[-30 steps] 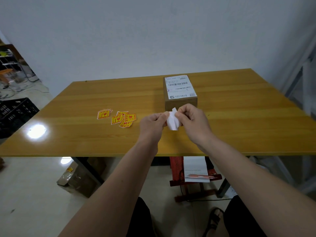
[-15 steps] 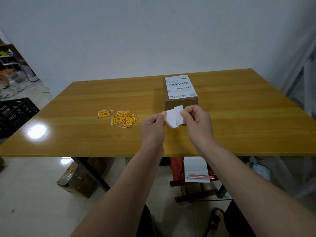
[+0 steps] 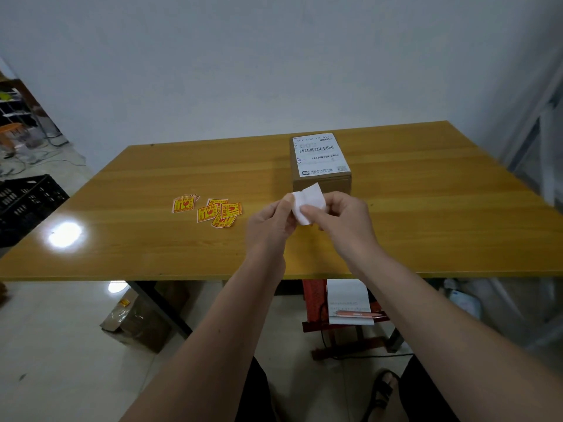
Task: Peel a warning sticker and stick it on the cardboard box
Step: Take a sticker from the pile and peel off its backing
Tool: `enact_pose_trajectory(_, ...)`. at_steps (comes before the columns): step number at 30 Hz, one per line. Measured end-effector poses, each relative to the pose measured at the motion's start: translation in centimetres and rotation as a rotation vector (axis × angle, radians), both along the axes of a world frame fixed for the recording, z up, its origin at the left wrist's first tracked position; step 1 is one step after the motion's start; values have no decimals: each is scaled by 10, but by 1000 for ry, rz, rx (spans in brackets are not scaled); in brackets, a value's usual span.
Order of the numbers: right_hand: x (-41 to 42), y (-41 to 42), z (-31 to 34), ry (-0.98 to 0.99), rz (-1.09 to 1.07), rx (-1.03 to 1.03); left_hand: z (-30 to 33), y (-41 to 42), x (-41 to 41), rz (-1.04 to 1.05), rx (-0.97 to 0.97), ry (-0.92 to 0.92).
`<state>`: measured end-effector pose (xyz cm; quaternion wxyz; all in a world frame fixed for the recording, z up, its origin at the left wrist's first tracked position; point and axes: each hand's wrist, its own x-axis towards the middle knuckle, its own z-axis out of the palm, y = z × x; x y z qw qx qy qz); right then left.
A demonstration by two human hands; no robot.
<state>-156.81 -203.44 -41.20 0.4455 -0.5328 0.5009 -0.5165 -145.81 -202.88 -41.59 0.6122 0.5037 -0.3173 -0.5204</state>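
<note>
A small cardboard box (image 3: 323, 182) with a white shipping label on top stands on the wooden table (image 3: 426, 208), just beyond my hands. Between both hands I hold one warning sticker (image 3: 309, 201), its white back facing me. My left hand (image 3: 269, 225) pinches its left edge, where a white layer curls away. My right hand (image 3: 342, 220) pinches its lower right part. Several yellow and red warning stickers (image 3: 213, 210) lie loose on the table to the left of my hands.
A black crate (image 3: 27, 205) sits on the floor at the left. Under the table stand a red stool (image 3: 316, 303) with a white paper and pen on it and a cardboard box in plastic (image 3: 137, 321). The table's near edge runs below my wrists.
The sticker has been turned and lifted slightly toward the box, and its left edge has spread apart between my fingers. Both hands stay close together above the table.
</note>
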Motion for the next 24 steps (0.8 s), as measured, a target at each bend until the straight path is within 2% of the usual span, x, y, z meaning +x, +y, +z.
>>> enact_pose_trajectory(6,-2,1,7,-100,-16,26,-1,9,-4,-83,100,73)
enact_pose_trajectory(13,-6,1,11,-226,-20,106,-5,17,1,-250,42,89)
enact_pose_trajectory(18,-9,1,8,-223,-8,168,-4,12,1,-163,39,-46)
enact_pose_trajectory(22,-10,2,10,-341,11,220,-7,9,3,-153,39,28)
enact_pose_trajectory(24,-11,2,8,-317,-10,207,-8,10,3,-143,46,17)
